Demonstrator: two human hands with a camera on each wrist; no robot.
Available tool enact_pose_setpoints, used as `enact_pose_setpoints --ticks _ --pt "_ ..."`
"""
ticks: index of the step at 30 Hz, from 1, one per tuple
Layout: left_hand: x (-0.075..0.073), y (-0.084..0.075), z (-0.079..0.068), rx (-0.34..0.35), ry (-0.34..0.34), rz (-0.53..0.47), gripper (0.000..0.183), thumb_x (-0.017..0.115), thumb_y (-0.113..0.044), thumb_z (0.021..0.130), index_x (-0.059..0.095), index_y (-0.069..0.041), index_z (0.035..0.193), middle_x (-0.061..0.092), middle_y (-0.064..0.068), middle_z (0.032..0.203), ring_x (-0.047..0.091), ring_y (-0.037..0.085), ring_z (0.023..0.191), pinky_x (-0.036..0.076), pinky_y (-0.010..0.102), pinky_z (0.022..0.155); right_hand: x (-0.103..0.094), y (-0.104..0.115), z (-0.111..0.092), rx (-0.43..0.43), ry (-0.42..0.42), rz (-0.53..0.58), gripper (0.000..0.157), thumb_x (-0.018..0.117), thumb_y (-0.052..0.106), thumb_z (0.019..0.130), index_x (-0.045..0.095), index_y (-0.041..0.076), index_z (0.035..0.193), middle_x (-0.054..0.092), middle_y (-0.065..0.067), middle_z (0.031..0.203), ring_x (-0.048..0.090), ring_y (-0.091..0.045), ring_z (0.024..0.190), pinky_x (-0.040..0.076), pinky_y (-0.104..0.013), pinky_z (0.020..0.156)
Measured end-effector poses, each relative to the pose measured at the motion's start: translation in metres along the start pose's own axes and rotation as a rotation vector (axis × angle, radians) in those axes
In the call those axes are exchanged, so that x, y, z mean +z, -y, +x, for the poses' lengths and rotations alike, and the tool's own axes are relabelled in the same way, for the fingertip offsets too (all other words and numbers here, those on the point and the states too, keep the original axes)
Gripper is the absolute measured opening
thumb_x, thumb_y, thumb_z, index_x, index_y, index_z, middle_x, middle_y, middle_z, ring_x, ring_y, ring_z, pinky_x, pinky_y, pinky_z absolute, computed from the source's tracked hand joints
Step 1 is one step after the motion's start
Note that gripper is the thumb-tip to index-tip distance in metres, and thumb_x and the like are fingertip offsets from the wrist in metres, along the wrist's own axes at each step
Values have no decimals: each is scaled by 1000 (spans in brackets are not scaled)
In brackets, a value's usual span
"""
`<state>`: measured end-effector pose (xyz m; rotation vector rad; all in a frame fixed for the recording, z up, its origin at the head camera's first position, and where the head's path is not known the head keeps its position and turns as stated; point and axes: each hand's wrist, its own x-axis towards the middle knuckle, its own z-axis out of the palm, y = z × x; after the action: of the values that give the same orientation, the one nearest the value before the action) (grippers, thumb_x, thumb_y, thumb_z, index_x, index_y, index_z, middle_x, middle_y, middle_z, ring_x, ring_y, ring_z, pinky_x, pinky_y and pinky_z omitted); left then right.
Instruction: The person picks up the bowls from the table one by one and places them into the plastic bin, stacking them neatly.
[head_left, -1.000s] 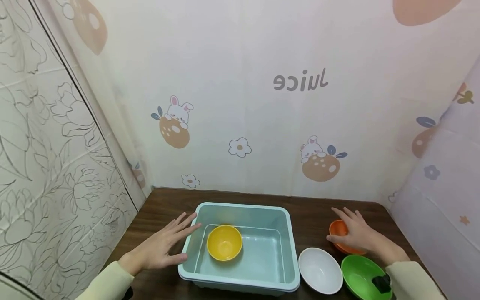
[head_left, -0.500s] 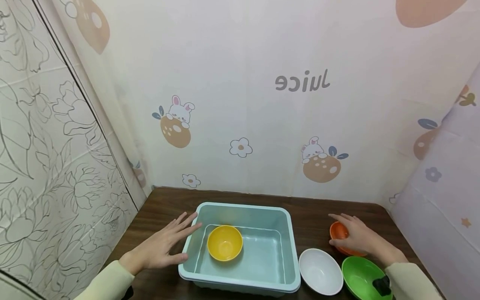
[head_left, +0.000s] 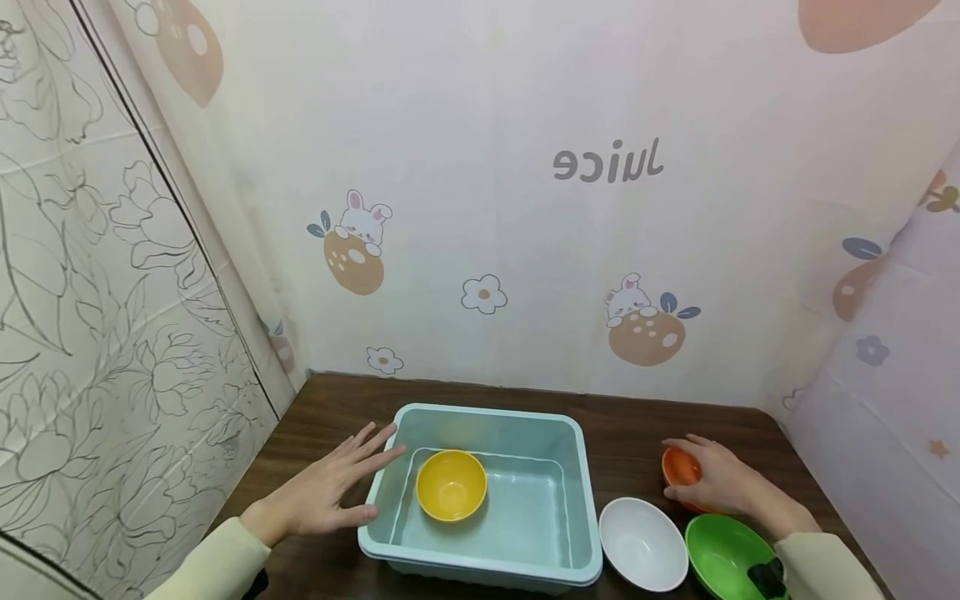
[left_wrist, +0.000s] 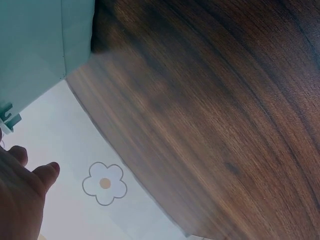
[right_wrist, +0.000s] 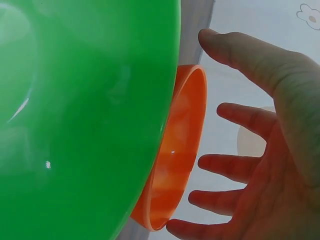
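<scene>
Over the small orange bowl point(head_left: 680, 467) at the right of the table, my right hand point(head_left: 720, 479) hovers with thumb and fingers spread. In the right wrist view its fingertips point(right_wrist: 212, 162) come close to the orange bowl's rim; only the lowest one looks near contact. My left hand point(head_left: 322, 496) lies along the left rim of a pale teal plastic tub point(head_left: 495, 412), fingers extended; whether it touches the rim I cannot tell. Inside the tub, left of its middle, sits a yellow bowl point(head_left: 450, 487). The right hand covers part of the orange bowl.
A white bowl point(head_left: 642, 543) stands just right of the tub. Beside it a larger green bowl point(head_left: 723, 550) sits under my right wrist, in front of the orange one. Patterned cloth point(head_left: 480, 208) hangs behind the dark wooden table point(head_left: 626, 446).
My right hand has come down nearer the orange bowl, with its fingers bending inward over it. The left hand keeps its place by the tub.
</scene>
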<state>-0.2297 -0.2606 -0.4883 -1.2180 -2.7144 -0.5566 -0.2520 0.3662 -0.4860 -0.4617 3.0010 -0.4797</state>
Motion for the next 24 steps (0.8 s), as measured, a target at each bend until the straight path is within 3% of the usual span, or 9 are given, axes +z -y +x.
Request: enact_pose_setpoints --ticks 9,16,24 --pt "-1 -1 1 4 -3 -12 83 71 -38 91 29 -34 163 19 6 173 21 48 154 32 78 108 1 -1 -1 20 11 1 75 87 42 78 62 2 136 46 -48 139 46 -70 122 48 -78 83" --pt "-1 -2 0 11 -10 -9 81 71 -40 91 33 -31 163 19 5 173 23 49 153 32 77 109 7 -7 1 26 12 15 77 88 42 76 62 2 137 44 -49 140 46 -70 123 46 -78 88" --pt "0 -1 0 6 -7 -9 83 71 -39 91 30 -34 163 19 5 173 22 48 154 32 77 110 8 -11 4 15 33 26 78 88 41 78 60 1 138 41 -51 140 44 -70 124 45 -79 90"
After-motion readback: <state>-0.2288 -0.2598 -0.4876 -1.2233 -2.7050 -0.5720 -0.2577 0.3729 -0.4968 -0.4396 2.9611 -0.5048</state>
